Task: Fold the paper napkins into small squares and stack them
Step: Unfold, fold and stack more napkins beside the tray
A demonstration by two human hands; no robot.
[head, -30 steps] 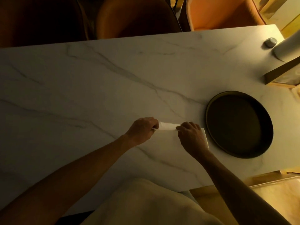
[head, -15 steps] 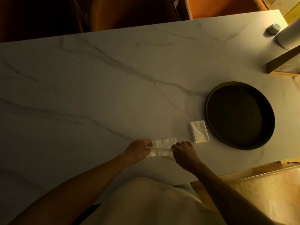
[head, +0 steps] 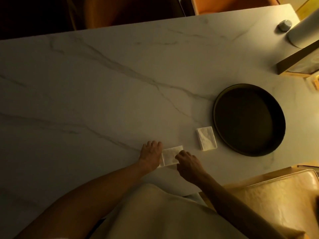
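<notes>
A folded white paper napkin (head: 170, 155) lies flat on the marble table (head: 103, 94) near its front edge. My left hand (head: 151, 154) rests flat, palm down, on the napkin's left side with fingers spread. My right hand (head: 187, 162) has its fingertips on the napkin's right edge, pinching or pressing it. To the right, a small stack of folded napkins (head: 206, 138) sits apart from both hands, beside the dark tray.
A round dark tray (head: 224, 104) stands right of the stack. At the far right are a paper roll (head: 303, 31), a small metal knob (head: 284, 25) and a wooden box (head: 298, 64). Chairs line the far edge; a padded seat (head: 276, 195) is at lower right.
The napkin was held up between both hands and folded over; it now lies flat as a smaller rectangle. My left hand has opened flat onto it. The stack became visible once my right hand moved.
</notes>
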